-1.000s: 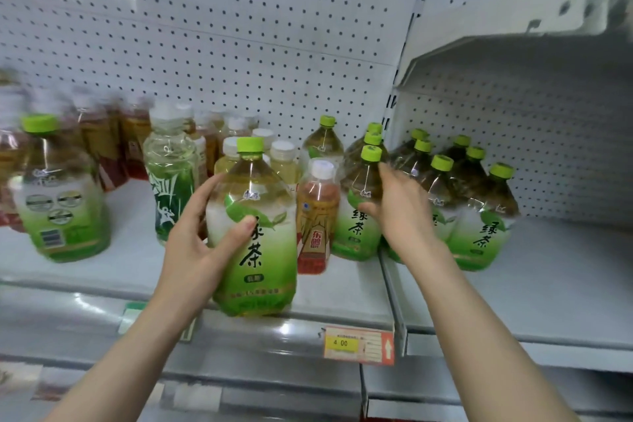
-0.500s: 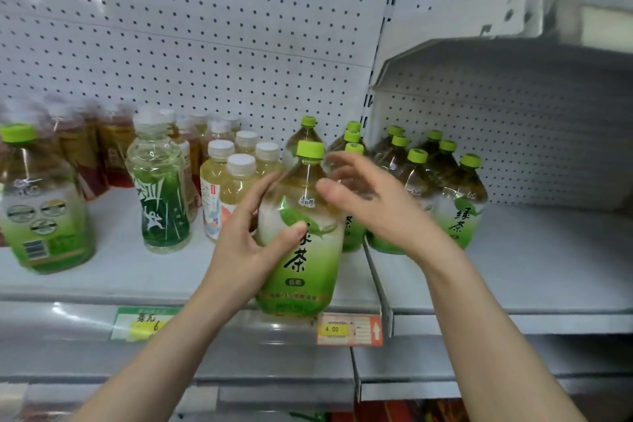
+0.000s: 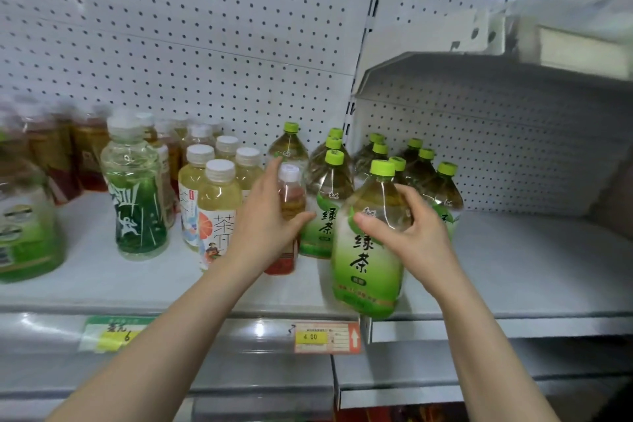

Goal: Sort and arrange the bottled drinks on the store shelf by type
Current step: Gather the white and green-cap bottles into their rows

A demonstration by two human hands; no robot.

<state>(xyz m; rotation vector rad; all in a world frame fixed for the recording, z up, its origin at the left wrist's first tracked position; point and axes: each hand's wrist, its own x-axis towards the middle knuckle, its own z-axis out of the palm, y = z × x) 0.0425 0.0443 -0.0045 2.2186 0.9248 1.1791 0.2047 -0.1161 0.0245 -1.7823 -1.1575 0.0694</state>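
A big green tea bottle (image 3: 368, 250) with a lime cap stands at the shelf's front edge, where two shelf boards meet. My right hand (image 3: 409, 226) grips its shoulder. My left hand (image 3: 265, 223) wraps around a small red-labelled tea bottle (image 3: 291, 202) with a white cap, just left of it. Behind them stands a group of several more green tea bottles (image 3: 407, 175) with lime caps.
Pale yellow tea bottles with white caps (image 3: 217, 202) and a clear-green bottle (image 3: 137, 199) stand to the left, with amber bottles behind. Another green-labelled bottle (image 3: 24, 236) is at the far left. The right shelf board (image 3: 531, 260) is bare. A price tag (image 3: 325, 336) hangs on the rail.
The big green tea bottle passed from my left hand to my right hand and moved right. My left hand went to the small red-labelled bottle.
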